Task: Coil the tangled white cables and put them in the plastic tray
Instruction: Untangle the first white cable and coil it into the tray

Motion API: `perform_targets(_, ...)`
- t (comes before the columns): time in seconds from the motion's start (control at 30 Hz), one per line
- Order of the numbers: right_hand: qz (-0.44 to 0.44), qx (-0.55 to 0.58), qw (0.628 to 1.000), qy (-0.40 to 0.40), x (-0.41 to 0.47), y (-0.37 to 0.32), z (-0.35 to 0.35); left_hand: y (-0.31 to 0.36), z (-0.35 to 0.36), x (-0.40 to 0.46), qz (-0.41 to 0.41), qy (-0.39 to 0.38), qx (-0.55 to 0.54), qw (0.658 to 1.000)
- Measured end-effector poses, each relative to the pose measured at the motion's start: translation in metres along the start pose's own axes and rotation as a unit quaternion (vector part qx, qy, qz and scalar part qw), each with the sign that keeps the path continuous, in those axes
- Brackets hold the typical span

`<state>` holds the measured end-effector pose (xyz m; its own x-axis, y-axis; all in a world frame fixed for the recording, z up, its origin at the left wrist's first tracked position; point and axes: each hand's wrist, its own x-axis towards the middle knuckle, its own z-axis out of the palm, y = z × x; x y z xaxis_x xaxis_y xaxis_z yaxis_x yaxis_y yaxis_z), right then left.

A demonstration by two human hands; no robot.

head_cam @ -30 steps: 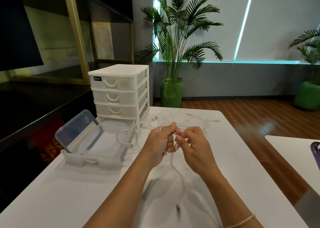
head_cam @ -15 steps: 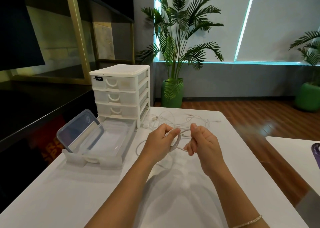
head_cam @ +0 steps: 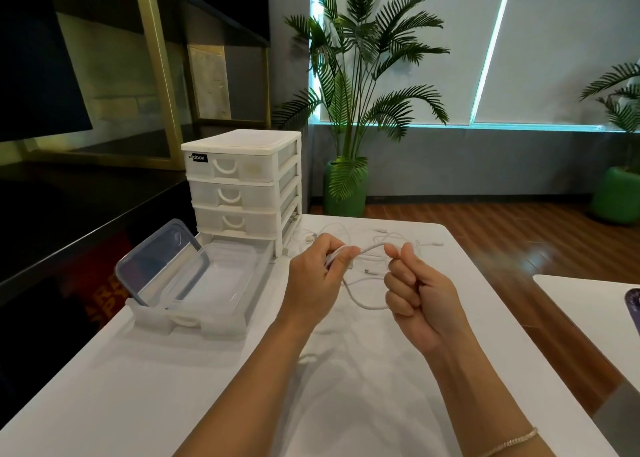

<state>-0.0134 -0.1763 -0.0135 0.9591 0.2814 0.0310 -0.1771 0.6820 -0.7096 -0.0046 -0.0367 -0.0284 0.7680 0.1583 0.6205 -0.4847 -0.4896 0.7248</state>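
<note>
A white table fills the lower view, seen from a head-worn camera. At its far left edge lies one clear plastic tray, pulled out like a drawer, with one transparent blue-rimmed lid propped upright inside its left side. Just behind the tray, at the table's far left corner, stands one white drawer unit showing three closed drawers, each with a curved handle.

Right of the tray, two bare forearms reach in from the near edge. The left hand has its fingers curled, pinching one white cable between thumb and fingertips. The cable runs across to the right hand, which is closed in a fist around it, and a loop of the same cable hangs below, between the two hands, above the table's middle. One thin bracelet circles the right wrist.

Behind the hands, near the far edge and just right of the drawer unit, a tangle of white cables lies loose on the table; how many are in it cannot be told. None of them is in the tray.

Beyond the table stands one tall potted palm in a green pot, and a second potted plant sits at the far right. A second white surface enters from the right edge
</note>
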Motion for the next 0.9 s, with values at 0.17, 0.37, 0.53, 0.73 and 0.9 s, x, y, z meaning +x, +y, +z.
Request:
perform_targets(0.17,0.025,-0.033,0.999,-0.031,-0.004,-0.01,-0.002,-0.004,-0.011,0.005,-0.043,0.048,-0.042,0.997)
perform_targets(0.37,-0.056,-0.119,0.983,0.131,0.003,-0.009,-0.007,-0.004,-0.005,0.007,-0.202,-0.099,-0.245,0.943)
perform_targets(0.53,-0.037,-0.192,0.96,0.203,0.006,-0.003,-0.005,0.006,0.0,0.003,-0.254,-0.19,-0.391,0.864)
perform_targets(0.73,0.016,-0.191,0.96,0.203,0.005,0.0,-0.004,0.013,0.004,-0.005,-0.223,-0.228,-0.389,0.864)
perform_targets(0.9,0.037,-0.182,0.954,0.234,0.007,0.002,-0.01,0.011,0.006,-0.009,-0.166,-0.26,-0.27,0.912)
